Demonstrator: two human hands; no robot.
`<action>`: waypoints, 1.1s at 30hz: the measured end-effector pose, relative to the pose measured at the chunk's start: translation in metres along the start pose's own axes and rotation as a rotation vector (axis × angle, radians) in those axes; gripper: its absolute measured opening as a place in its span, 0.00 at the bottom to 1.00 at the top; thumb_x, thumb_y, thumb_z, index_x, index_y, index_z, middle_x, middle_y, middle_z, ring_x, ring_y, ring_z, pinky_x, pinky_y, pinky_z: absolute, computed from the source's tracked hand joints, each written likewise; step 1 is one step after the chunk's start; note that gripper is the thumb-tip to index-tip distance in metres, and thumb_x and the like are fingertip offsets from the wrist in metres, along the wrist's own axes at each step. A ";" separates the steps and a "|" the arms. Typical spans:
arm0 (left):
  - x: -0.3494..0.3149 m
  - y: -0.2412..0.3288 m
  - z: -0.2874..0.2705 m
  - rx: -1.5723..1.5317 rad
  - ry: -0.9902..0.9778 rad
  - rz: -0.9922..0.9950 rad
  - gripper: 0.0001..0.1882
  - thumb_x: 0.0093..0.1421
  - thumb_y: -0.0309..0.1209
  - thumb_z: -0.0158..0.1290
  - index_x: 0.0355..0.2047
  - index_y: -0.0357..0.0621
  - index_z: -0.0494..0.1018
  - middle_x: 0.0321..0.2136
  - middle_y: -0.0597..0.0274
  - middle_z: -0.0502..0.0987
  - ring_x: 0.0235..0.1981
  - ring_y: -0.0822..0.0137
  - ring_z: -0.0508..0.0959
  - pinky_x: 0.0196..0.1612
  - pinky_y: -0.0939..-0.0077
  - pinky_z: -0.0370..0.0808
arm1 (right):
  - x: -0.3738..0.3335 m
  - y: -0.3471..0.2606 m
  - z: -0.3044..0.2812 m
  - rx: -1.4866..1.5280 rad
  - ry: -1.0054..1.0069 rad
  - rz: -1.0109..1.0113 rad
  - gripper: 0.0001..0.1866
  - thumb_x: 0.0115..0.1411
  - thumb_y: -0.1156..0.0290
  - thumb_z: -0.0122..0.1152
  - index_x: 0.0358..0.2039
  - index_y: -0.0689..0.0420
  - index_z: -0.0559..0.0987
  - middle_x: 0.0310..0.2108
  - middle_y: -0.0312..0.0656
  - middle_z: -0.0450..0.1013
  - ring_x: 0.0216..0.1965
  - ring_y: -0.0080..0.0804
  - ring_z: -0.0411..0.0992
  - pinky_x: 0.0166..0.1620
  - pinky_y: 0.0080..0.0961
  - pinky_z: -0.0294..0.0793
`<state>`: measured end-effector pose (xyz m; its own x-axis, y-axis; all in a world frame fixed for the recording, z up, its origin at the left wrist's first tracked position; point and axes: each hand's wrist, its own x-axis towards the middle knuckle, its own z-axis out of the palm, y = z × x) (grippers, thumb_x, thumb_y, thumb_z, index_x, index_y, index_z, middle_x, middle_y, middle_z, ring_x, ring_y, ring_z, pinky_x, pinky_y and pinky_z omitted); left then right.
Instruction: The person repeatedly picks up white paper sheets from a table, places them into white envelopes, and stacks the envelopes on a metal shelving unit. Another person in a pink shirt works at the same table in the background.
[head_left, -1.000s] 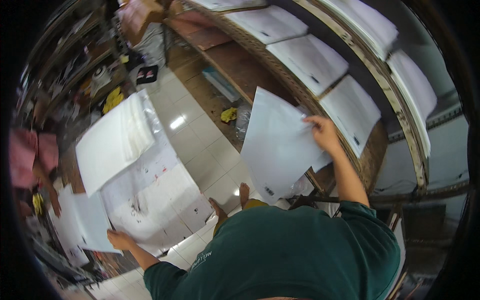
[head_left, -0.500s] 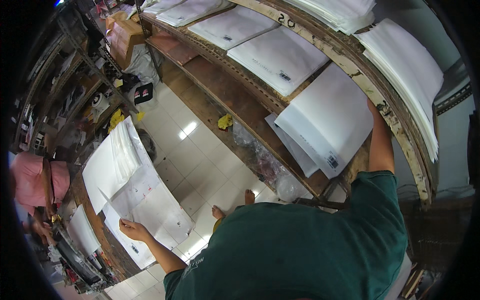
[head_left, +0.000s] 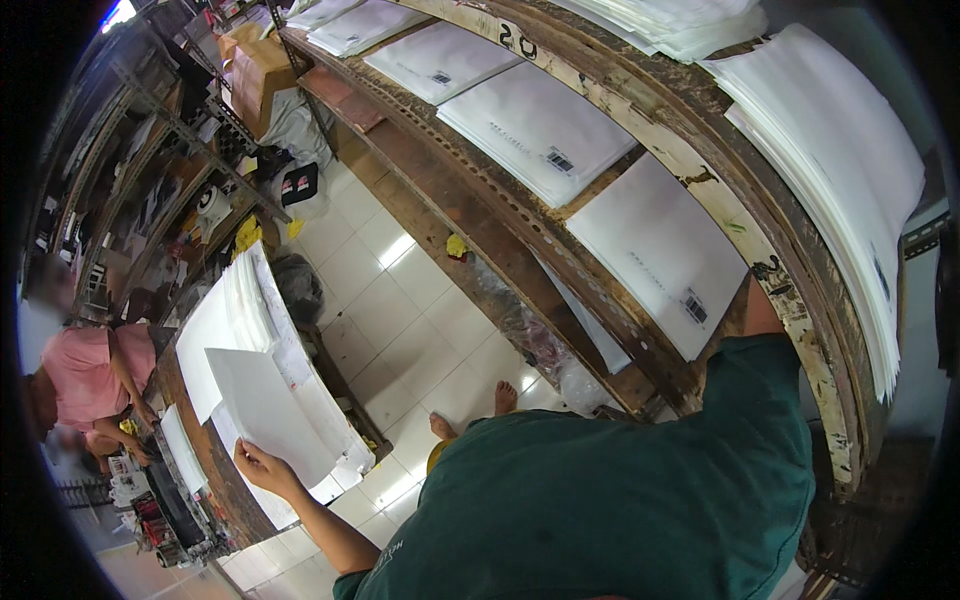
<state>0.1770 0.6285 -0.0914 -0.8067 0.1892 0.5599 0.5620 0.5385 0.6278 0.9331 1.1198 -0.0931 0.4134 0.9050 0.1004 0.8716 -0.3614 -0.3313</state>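
At the left, my left hand (head_left: 262, 468) pinches the near edge of a white sheet (head_left: 275, 415), which is lifted and slightly curved above the worktable. Behind it lies a thick stack of white sheets (head_left: 232, 315) with fanned edges. My right forearm (head_left: 763, 312) reaches under the upper shelf's edge (head_left: 715, 178); that hand and its fingers are hidden. Close to it, a white printed sheet (head_left: 660, 255) with a small dark mark at its corner lies flat on the shelf below.
More printed sheets (head_left: 540, 130) lie in piles along the same shelf, and other piles (head_left: 830, 160) rest on the upper one. A person in pink (head_left: 95, 370) works at the far left. Clear plastic wrap (head_left: 515, 310) sits under the shelf. A cardboard box (head_left: 258, 80) stands at the back.
The printed sheet by my right arm has gone from raised and bent to flat on the shelf. My left hand has drawn up a white sheet, now lifted more off the worktable.
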 end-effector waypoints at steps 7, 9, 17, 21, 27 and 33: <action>-0.004 0.058 0.016 -0.176 -0.083 0.017 0.16 0.62 0.34 0.43 0.41 0.32 0.68 0.36 0.54 0.72 0.35 0.66 0.70 0.40 0.75 0.67 | 0.004 -0.006 -0.007 -0.064 -0.019 -0.014 0.17 0.52 0.71 0.52 0.44 0.51 0.72 0.28 0.40 0.73 0.30 0.28 0.70 0.36 0.24 0.68; -0.004 0.072 0.021 -0.242 -0.126 -0.047 0.14 0.60 0.29 0.43 0.43 0.33 0.67 0.38 0.56 0.71 0.36 0.66 0.69 0.43 0.76 0.65 | 0.005 -0.022 -0.015 -0.107 0.022 -0.063 0.17 0.52 0.70 0.52 0.45 0.51 0.72 0.27 0.40 0.73 0.30 0.28 0.70 0.36 0.24 0.68; 0.006 0.155 0.036 -0.416 -0.493 0.031 0.23 0.46 0.16 0.46 0.45 0.42 0.66 0.37 0.61 0.70 0.33 0.70 0.67 0.38 0.81 0.64 | -0.064 -0.266 -0.051 0.315 -0.218 -0.851 0.19 0.54 0.66 0.55 0.48 0.49 0.71 0.26 0.41 0.73 0.29 0.29 0.70 0.35 0.25 0.69; 0.008 0.179 0.056 -0.445 -0.634 0.069 0.19 0.46 0.18 0.52 0.40 0.41 0.66 0.28 0.64 0.70 0.29 0.71 0.69 0.32 0.80 0.66 | -0.191 -0.402 -0.044 0.444 -0.685 -1.343 0.20 0.55 0.63 0.56 0.50 0.48 0.70 0.25 0.41 0.73 0.28 0.29 0.71 0.34 0.25 0.69; -0.006 0.170 0.062 -0.299 -0.594 0.103 0.13 0.45 0.24 0.57 0.29 0.39 0.65 0.23 0.54 0.73 0.26 0.58 0.74 0.30 0.68 0.70 | -0.379 -0.478 -0.013 0.211 -0.942 -1.699 0.25 0.59 0.46 0.40 0.49 0.47 0.71 0.30 0.51 0.74 0.36 0.49 0.71 0.43 0.37 0.68; -0.042 0.134 0.059 -0.354 -0.769 0.113 0.18 0.48 0.33 0.57 0.37 0.41 0.66 0.31 0.51 0.75 0.32 0.51 0.76 0.34 0.63 0.71 | -0.436 -0.440 0.070 0.394 -0.965 -1.372 0.24 0.57 0.49 0.46 0.25 0.57 0.78 0.22 0.49 0.72 0.28 0.49 0.69 0.32 0.34 0.66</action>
<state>0.2758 0.7412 -0.0628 -0.5704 0.7999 0.1867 0.5670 0.2191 0.7940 0.3505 0.9001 -0.0569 -0.9429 0.3323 -0.0229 0.2527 0.6688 -0.6991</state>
